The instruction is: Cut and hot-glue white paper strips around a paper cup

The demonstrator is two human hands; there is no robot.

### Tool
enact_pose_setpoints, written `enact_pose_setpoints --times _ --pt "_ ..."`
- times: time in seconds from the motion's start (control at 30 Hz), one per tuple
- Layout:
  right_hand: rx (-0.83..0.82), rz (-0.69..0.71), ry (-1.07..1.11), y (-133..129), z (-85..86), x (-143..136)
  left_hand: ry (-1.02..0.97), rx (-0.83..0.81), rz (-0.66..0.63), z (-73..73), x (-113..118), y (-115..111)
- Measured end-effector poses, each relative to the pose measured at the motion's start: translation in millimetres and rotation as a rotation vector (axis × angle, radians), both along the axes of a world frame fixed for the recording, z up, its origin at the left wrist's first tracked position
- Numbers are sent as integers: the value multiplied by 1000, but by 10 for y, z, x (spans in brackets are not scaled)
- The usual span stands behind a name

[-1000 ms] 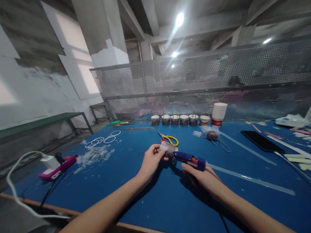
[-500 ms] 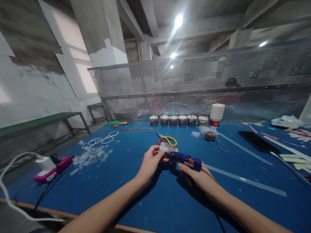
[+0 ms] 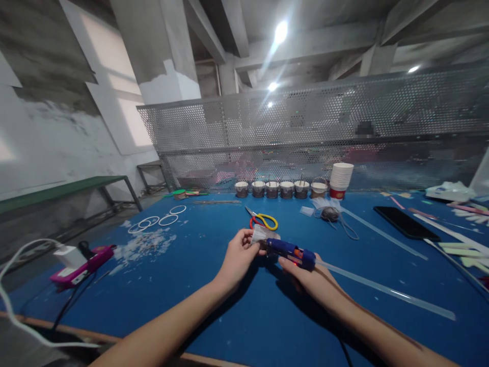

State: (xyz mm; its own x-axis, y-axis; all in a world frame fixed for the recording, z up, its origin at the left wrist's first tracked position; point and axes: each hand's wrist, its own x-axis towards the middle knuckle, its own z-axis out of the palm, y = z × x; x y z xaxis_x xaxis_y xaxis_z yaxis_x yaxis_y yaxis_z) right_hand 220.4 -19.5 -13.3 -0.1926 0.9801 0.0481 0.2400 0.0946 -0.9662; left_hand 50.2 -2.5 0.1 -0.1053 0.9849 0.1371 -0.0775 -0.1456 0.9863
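Between the fingers and thumb of my left hand (image 3: 239,255) is a small pale cup (image 3: 263,233), tipped on its side; its lower part is hidden by my fingers. My right hand (image 3: 305,275) is wrapped around a blue hot glue gun (image 3: 292,253), whose nozzle end points left, close against the cup. I cannot tell if the nozzle touches it. A long clear glue stick (image 3: 389,290) sticks out of the gun's back to the right. Just beyond the cup lie scissors (image 3: 269,220) with red and yellow handles.
Several cord-wrapped cups (image 3: 286,190) line the back beside a stack of paper cups (image 3: 342,178). A grey cord bundle (image 3: 329,214) and a black phone (image 3: 405,223) lie right. White rings (image 3: 168,219), dried glue scraps (image 3: 147,244) and a magenta power strip (image 3: 84,267) are left.
The glue gun and my right hand have shifted very slightly left, and the glue stick's far end sits a little lower. My left hand keeps its hold on the cup.
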Motion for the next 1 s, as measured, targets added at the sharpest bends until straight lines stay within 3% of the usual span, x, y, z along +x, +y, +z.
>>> enact_pose_setpoints --times 0.33,0.6,1.0 --pt "119 -70 16 -63 70 -36 61 59 -23 -67 5 25" --pt "211 -80 -21 -64 22 -23 110 100 -28 -96 -8 47" --pt "191 -61 -46 -75 38 -13 94 97 -12 -83 4 27"
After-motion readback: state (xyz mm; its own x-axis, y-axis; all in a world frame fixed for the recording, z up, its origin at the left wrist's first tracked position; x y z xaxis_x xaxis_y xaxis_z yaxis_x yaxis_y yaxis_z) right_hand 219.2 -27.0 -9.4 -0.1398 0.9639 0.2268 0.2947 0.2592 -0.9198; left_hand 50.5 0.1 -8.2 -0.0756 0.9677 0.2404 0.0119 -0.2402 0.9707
